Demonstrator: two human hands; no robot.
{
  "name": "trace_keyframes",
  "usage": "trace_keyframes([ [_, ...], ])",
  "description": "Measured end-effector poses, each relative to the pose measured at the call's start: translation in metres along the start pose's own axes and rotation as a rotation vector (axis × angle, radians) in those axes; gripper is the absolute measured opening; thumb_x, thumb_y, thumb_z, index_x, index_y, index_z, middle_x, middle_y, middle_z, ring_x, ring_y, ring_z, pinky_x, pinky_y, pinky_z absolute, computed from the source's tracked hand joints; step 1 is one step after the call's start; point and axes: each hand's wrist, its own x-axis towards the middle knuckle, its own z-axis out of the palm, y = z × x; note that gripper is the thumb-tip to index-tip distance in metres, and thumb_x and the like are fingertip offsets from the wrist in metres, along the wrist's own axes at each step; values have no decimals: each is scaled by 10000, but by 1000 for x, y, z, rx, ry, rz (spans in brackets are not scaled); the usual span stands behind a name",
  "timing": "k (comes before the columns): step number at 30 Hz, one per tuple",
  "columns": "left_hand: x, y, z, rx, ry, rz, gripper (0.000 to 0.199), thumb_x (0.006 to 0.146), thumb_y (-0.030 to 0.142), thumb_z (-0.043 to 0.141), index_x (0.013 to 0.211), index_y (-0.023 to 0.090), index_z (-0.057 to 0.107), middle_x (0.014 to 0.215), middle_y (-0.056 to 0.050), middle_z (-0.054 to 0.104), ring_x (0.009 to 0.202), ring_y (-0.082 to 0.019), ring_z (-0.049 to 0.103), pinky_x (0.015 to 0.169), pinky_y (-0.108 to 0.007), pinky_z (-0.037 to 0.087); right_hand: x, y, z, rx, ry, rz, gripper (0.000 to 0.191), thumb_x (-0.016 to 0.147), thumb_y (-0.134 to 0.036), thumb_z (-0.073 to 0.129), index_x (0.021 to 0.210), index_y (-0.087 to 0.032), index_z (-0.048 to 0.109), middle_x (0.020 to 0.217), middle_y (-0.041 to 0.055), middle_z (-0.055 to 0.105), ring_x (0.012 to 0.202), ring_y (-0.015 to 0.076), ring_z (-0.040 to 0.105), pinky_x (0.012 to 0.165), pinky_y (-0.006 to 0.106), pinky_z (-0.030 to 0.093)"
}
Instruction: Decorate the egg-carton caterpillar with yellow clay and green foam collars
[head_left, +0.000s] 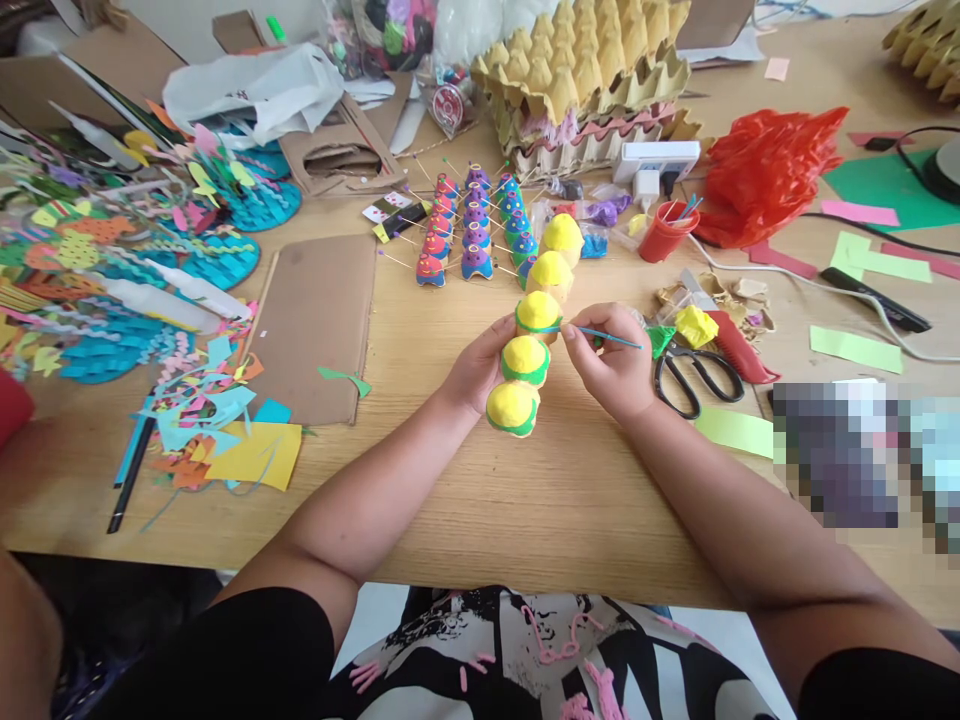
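My left hand (484, 365) is closed around the side of an egg carton strip (550, 283), holding it above the table. Yellow clay covers the domes of the strip, and green bands run round the lower edges of the nearer ones. Between thumb and fingers my right hand (611, 365) pinches a thin blue stick (611, 338). The stick's tip touches the green edge of the middle dome. Beyond the strip stand three finished-looking rows: a red and blue row (431, 268), a purple row (476, 262) and a blue-green row (520, 240).
Scissors (697, 375), a yellow clay lump (696, 326) and a red cup (666, 232) lie to the right. Behind are stacked egg trays (592, 70) and a red plastic bag (772, 180). A cardboard sheet (315, 320) and paper scraps (255, 455) are on the left.
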Motion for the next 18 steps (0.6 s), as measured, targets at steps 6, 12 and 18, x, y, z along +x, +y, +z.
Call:
trace_keyframes([
  [6, 2, 0, -8, 23, -4, -49, 377, 1057, 535, 448, 1067, 256, 701, 685, -22, 685, 495, -163, 643, 544, -288, 510, 0, 1, 0, 5, 3, -4, 348, 958, -534, 699, 792, -239, 620, 684, -23, 566, 585, 112, 453, 550, 284, 413],
  [12, 4, 1, -14, 30, -43, -76, 360, 1051, 528, 472, 1079, 271, 724, 709, -28, 696, 584, -197, 687, 652, -336, 548, 2, 1, 1, 59, 4, 4, 377, 952, -563, 707, 789, -236, 615, 672, -34, 543, 577, 106, 437, 543, 277, 400],
  [18, 4, 1, -9, -10, -25, -54, 349, 1057, 521, 475, 1021, 260, 702, 658, -10, 651, 492, -151, 598, 559, -289, 465, 4, 5, 0, 166, -12, 78, 448, 899, -646, 745, 780, -231, 622, 692, -23, 589, 603, 111, 487, 531, 267, 383],
])
